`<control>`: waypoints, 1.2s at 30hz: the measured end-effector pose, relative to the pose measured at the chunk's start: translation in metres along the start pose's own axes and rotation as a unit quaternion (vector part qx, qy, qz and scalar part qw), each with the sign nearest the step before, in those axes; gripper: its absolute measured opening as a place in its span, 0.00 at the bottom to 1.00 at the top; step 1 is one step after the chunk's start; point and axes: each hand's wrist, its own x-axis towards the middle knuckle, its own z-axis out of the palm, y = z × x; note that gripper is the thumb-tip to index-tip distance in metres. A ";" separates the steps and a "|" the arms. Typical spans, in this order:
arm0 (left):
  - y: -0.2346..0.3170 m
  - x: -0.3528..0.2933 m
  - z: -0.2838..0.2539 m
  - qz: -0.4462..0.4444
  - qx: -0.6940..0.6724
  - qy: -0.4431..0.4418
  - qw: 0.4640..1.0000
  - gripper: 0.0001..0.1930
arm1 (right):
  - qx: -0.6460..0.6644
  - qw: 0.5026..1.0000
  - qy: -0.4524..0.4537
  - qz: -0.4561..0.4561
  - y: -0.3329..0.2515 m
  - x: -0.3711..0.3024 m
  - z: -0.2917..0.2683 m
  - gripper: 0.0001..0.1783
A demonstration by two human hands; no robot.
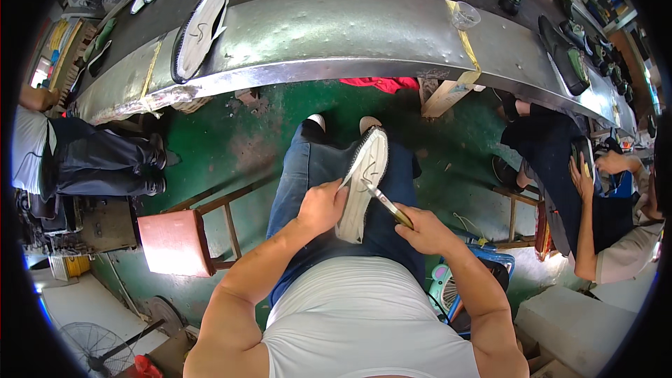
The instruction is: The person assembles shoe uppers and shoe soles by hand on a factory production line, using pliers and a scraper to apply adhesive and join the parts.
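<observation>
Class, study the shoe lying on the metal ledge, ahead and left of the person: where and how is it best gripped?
Probably across the near end of the shoe, coming from the near side with the left hand, once free. It is long and slim, pale underside up, pointing away, with its near end close to the front edge of the ledge.

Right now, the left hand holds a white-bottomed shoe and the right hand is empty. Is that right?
Not quite: the right hand isn't empty. The head view shows it gripping a metal-ended hand tool, its tip over the shoe's bottom. The left hand does hold the white-bottomed shoe.
</observation>
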 end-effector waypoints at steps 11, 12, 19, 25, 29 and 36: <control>0.013 -0.003 0.012 -0.031 -0.052 0.068 0.996 0.14 | -0.187 0.945 -0.250 0.100 -0.060 0.056 -0.064 0.18; -0.010 -0.002 0.028 -0.023 -0.167 0.085 0.982 0.20 | -0.219 0.942 -0.237 0.093 -0.059 0.058 -0.062 0.17; -0.022 0.003 0.041 -0.211 -0.573 -0.066 0.789 0.33 | -0.097 0.993 -0.042 0.045 -0.015 0.047 0.012 0.15; -0.027 0.012 0.044 -0.215 -0.520 -0.072 0.824 0.36 | 0.019 0.994 -0.055 0.090 -0.007 0.039 0.017 0.14; -0.026 0.009 0.054 -0.199 -0.478 -0.030 0.855 0.34 | -0.175 0.983 0.048 -0.001 -0.004 0.048 0.005 0.13; -0.005 0.019 0.035 0.006 -0.044 0.000 0.999 0.29 | 0.348 0.909 -0.098 0.206 0.032 0.044 0.009 0.15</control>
